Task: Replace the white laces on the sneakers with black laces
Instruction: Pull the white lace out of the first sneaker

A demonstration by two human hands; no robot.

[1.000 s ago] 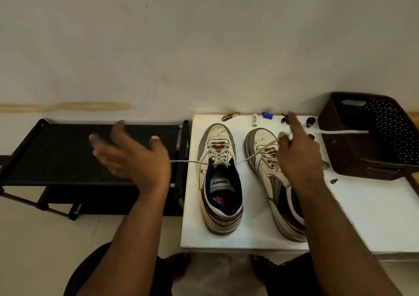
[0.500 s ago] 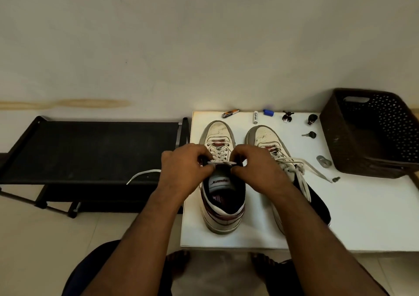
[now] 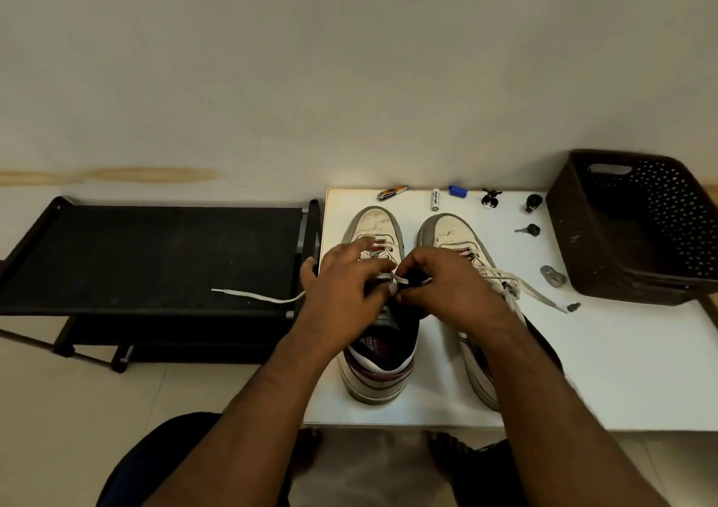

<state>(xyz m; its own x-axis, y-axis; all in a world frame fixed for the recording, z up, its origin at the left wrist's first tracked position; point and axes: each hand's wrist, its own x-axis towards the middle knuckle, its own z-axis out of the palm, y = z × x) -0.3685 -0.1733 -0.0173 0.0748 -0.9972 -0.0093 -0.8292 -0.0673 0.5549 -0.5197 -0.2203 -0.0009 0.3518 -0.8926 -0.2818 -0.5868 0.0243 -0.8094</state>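
Observation:
Two worn white sneakers stand side by side on the white table [image 3: 582, 370], toes toward the wall. Both hands work over the tongue of the left sneaker [image 3: 375, 370]. My left hand [image 3: 345, 293] pinches its white lace [image 3: 252, 296] with fingers spread over the eyelets. My right hand [image 3: 447, 289] pinches the same lace beside it. One loose lace end trails left across the black rack. The right sneaker [image 3: 450, 234] is still laced in white, and its lace end [image 3: 540, 296] lies loose on the table. No black laces are in view.
A dark perforated basket [image 3: 641, 234] sits at the table's right end. Small items line the far edge: a nail clipper [image 3: 391, 192], a battery [image 3: 435, 199], a blue cap [image 3: 457, 191], keys [image 3: 528, 230] and a metal piece [image 3: 552, 275]. A black rack [image 3: 147, 258] stands left.
A second ago both hands were spread wide, drawing a lace out sideways. They came together over the left sneaker's tongue. Since half a second ago my left fingers have spread over the eyelets.

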